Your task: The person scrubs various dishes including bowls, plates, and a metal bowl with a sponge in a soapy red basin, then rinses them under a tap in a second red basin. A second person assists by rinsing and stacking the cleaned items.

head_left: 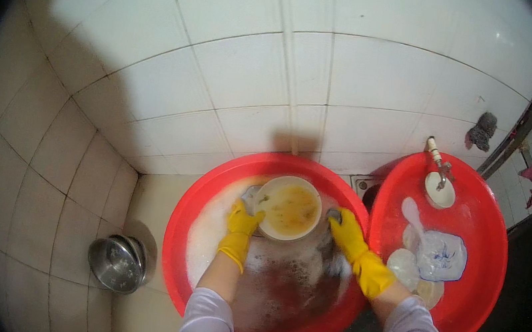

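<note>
A large red plastic basin (pixel 177 265) holds sudsy water, with white foam along its left side. My left hand (pixel 242 221), in a yellow rubber glove, grips the left edge of a round pale bowl (pixel 289 209) that carries yellowish liquid and food bits. Beneath and to the left of that bowl, part of another greyish dish (pixel 250 194) shows. My right hand (pixel 346 229), gloved the same way, is closed on a dark grey scrubber (pixel 334 215) at the basin's right side, apart from the bowl.
To the right, a second red basin (pixel 471 314) holds a white bowl (pixel 440 190) under a metal tap (pixel 443 174), a white spoon (pixel 412 211), a patterned square dish (pixel 441 257) and several round dishes. Metal bowls (pixel 117 263) lie on the floor at left. A dark scrubber (pixel 483 131) hangs on the tiled wall.
</note>
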Demonstrator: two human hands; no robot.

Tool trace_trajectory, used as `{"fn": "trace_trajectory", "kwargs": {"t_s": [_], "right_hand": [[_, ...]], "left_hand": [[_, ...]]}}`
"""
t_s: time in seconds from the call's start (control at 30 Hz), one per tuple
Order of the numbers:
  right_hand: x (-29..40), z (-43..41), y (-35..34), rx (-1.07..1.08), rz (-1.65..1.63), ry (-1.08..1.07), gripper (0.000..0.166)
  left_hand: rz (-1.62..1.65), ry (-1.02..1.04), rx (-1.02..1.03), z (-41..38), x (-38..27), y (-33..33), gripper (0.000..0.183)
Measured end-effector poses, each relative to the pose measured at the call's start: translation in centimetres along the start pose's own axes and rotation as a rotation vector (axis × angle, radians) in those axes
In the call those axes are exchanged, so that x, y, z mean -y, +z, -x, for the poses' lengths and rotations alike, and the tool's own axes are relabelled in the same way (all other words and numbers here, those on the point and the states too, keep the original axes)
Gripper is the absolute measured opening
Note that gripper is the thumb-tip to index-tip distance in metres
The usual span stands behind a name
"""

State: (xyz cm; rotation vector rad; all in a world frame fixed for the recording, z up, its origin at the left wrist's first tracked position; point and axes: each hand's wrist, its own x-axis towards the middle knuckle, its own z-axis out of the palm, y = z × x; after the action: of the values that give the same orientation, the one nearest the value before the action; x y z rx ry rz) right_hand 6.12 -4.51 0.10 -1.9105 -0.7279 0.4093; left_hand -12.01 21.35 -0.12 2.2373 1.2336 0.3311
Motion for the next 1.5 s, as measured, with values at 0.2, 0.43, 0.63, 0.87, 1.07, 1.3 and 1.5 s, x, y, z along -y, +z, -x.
{"fn": "trace_trajectory", "kwargs": {"t_s": [0.2,0.43,0.63,0.87,1.07,1.3,1.5], "right_hand": [[-1.6,-7.4,4.0,0.132,-0.074,0.553,0.083],[-1.7,-4.6,6.0,0.336,-0.222,0.409,0.043],[-1.1,1.0,11.0,0.282,-0.122,0.212,0.04],[3.7,10.2,15.1,0.151,-0.085,0.263,0.04],[5.0,12.2,14.6,0.407,-0.185,0.059,0.035],[12.9,11.4,8.9,0.259,0.192,0.013,0.051],[13.8,9.1,13.6,0.436,0.249,0.051,0.055]], "left_hand": [[0.384,0.15,0.072,1.2,3.6,0.8,0.076],[0.474,-0.075,0.356,1.7,7.6,-2.3,0.068],[0.138,0.14,0.259,2.0,12.9,-4.8,0.069],[-0.269,0.108,0.102,6.5,13.6,-10.2,0.057],[-0.567,0.22,-0.003,5.6,13.7,-9.5,0.017],[-0.598,0.191,-0.03,8.2,10.3,-12.2,0.022],[-0.558,0.019,0.025,4.8,12.8,-10.1,0.032]]}}
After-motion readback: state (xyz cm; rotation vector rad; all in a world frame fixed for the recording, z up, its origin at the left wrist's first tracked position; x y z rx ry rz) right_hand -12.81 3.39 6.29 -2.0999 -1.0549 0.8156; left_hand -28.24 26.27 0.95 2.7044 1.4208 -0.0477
